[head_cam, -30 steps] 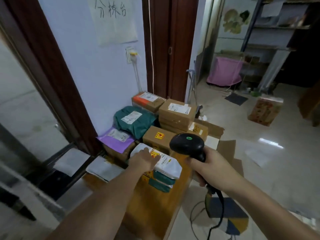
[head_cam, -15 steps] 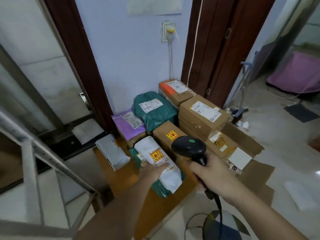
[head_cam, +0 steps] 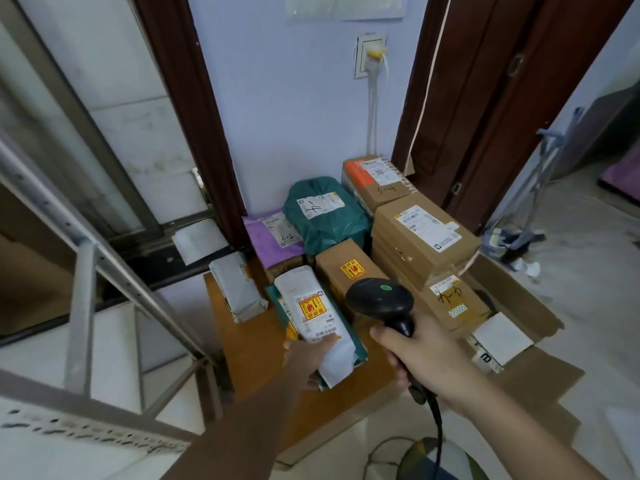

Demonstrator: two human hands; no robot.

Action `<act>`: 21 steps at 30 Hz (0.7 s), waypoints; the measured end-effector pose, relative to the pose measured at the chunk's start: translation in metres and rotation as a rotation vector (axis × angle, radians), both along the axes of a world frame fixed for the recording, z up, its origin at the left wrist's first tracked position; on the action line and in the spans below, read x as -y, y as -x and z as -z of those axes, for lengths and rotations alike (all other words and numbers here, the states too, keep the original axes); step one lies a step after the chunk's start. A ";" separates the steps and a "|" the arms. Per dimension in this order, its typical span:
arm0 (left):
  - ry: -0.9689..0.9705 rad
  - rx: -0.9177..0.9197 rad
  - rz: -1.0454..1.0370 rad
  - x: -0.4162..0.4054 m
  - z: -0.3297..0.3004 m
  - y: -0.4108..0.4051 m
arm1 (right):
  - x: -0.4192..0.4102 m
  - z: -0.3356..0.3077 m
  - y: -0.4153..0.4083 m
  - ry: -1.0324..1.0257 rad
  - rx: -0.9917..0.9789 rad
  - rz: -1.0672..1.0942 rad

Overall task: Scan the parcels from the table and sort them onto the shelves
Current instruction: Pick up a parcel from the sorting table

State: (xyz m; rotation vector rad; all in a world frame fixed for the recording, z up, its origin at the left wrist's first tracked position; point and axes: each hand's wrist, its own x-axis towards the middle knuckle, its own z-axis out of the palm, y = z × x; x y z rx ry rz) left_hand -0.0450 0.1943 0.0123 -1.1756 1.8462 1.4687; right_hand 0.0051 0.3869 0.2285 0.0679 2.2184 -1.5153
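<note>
A white padded parcel (head_cam: 311,306) with a yellow and red sticker lies on top of a green parcel (head_cam: 277,303) on the wooden table (head_cam: 249,344). My left hand (head_cam: 308,358) grips the white parcel's near end, thumb on its barcode label. My right hand (head_cam: 422,358) holds a black barcode scanner (head_cam: 381,301) by the handle, its head just right of the parcel. Behind them sit a brown box with a sticker (head_cam: 343,271), a dark green bag (head_cam: 325,216), a purple mailer (head_cam: 273,233) and stacked cardboard boxes (head_cam: 422,237).
A grey mailer (head_cam: 239,289) lies at the table's left. A metal shelf frame (head_cam: 90,271) stands close on my left. Flattened cardboard (head_cam: 519,341) spreads to the right of the table. The scanner cable (head_cam: 440,427) hangs down to the floor.
The view has swung left and down toward the table. My left hand slid from the white parcel's top to its near end and now grips it. The scanner stays beside it.
</note>
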 end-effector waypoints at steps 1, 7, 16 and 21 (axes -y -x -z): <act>-0.010 -0.005 -0.002 0.001 0.000 -0.003 | 0.000 0.000 0.001 0.001 0.000 -0.008; -0.162 -0.082 -0.099 0.008 0.006 -0.011 | 0.004 -0.003 0.005 0.063 -0.015 -0.045; -0.067 0.013 0.233 0.010 -0.015 -0.038 | 0.006 -0.004 0.006 0.036 -0.043 -0.077; -0.167 -0.110 0.138 0.025 -0.013 -0.045 | 0.007 -0.001 0.004 0.038 -0.051 -0.066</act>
